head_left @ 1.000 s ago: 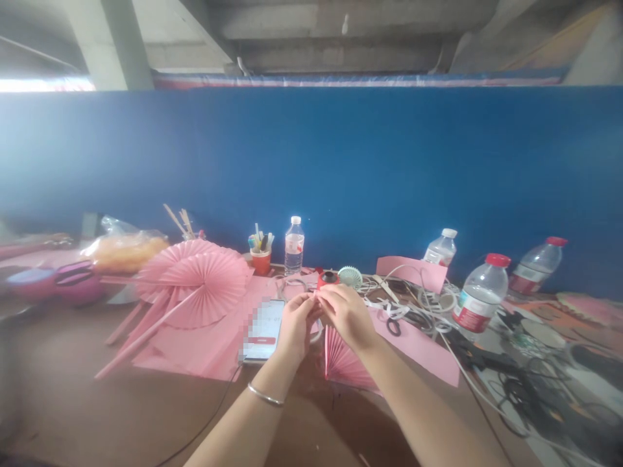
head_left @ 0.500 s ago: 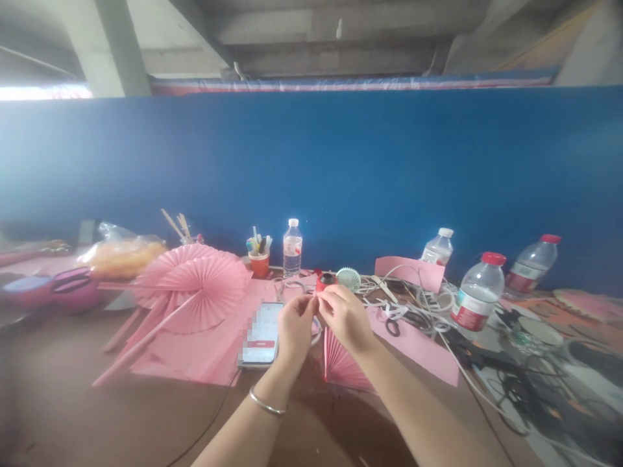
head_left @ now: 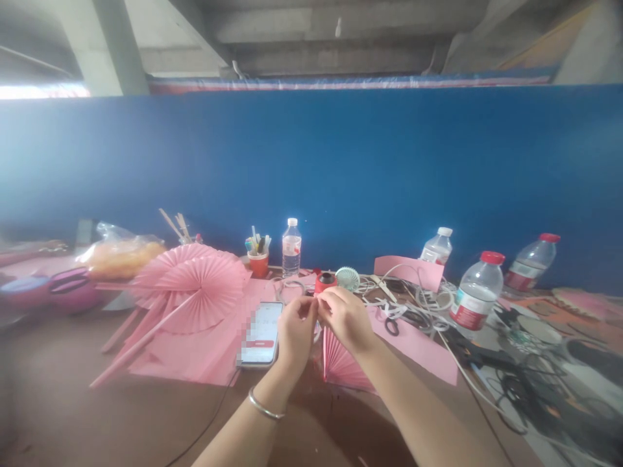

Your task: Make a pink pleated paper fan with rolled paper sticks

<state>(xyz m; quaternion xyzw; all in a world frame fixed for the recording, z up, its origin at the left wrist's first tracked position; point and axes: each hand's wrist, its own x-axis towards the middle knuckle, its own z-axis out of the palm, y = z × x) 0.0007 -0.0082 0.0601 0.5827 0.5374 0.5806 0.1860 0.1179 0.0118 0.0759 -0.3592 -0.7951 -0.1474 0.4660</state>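
My left hand (head_left: 296, 327) and my right hand (head_left: 344, 319) meet above the table, fingertips pinched together. Whatever lies between the fingertips is too small to make out. Below my right hand a pleated pink paper fan (head_left: 341, 363) rests on the table, partly hidden by my wrist. Just beyond my fingers sits a red round object with a black top (head_left: 326, 280). A lit phone (head_left: 261, 334) lies left of my left hand. Finished-looking round pink paper fans (head_left: 202, 288) with long rolled handles lie farther left, on pink sheets.
Several water bottles (head_left: 477, 295) stand at the back and right. White cables (head_left: 431, 301) tangle with dark cords at right, near a pink paper strip (head_left: 413, 344). A red cup of pens (head_left: 258, 263) and a bag of yellow stuff (head_left: 121, 253) stand back left, before a blue partition (head_left: 321, 162).
My hands stay pinched together in nearly the same place, with only slight finger movement. The view shifts very slightly; the things on the table stay put.
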